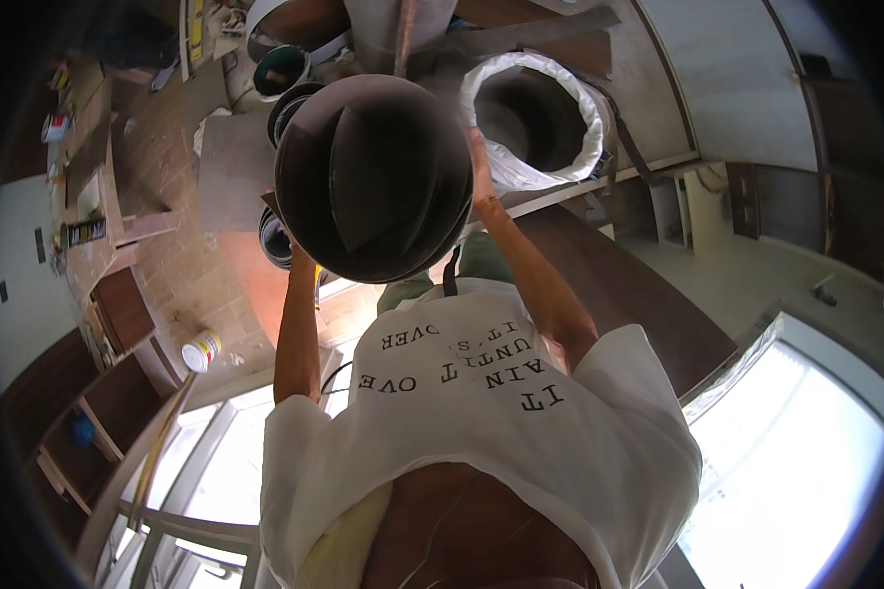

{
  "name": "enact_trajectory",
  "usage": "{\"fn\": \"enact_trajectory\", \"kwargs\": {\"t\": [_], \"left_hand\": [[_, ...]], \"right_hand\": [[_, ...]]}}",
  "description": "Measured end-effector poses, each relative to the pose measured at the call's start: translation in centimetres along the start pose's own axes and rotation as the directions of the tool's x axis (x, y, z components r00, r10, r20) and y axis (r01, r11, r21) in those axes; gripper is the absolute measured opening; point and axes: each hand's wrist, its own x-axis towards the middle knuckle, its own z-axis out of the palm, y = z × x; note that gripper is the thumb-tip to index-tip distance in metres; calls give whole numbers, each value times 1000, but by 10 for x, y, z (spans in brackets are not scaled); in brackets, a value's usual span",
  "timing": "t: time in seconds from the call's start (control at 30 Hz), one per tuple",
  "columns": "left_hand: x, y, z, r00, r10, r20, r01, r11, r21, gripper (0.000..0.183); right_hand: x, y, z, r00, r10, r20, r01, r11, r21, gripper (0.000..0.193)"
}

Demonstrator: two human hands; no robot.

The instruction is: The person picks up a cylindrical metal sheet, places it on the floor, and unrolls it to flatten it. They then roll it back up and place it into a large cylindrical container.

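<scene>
A large dark brown round container (403, 177), like a bucket or a rolled sheet, is held up in front of my chest. Its wide round end faces up, and a curved seam shows inside. My right hand (480, 169) presses against its right side, fingers partly hidden behind the rim. On the lower left, my left hand (300, 250) supports the same container, with most of its fingers out of sight. Just beyond my right hand stands a round bin (599, 118) whose mouth is lined with a white bag (530, 177).
Behind the container are a grey cylinder (388, 29) and a green-rimmed bucket (283, 69). Dark brown boards (629, 285) lean at the right. A white paint tub (202, 350) sits on the tiled floor at the left, near wooden shelving (118, 402). Bright windows (786, 461) are at the lower right.
</scene>
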Motion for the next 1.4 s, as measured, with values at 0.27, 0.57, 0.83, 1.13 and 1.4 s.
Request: {"fn": "enact_trajectory", "kwargs": {"t": [0.27,0.57,0.83,1.13,1.4], "left_hand": [[22,-8,-44,996,25,88,-27,999,32,60],[48,-47,-86,821,432,374,-540,373,754,52],[-40,65,40,940,336,-65,-266,837,477,85],[-79,102,70,909,418,10,-341,729,593,72],[-70,82,61,878,476,45,-409,700,585,69]], "right_hand": [[-4,-28,20,980,-184,-69,123,847,-518,56],[3,13,-53,975,31,-219,-70,983,-170,66],[-20,-66,-50,950,-311,-41,211,729,-651,40],[23,-73,100,665,124,736,746,-135,-652,39],[99,65,81,446,564,695,891,-355,-284,35]]}}
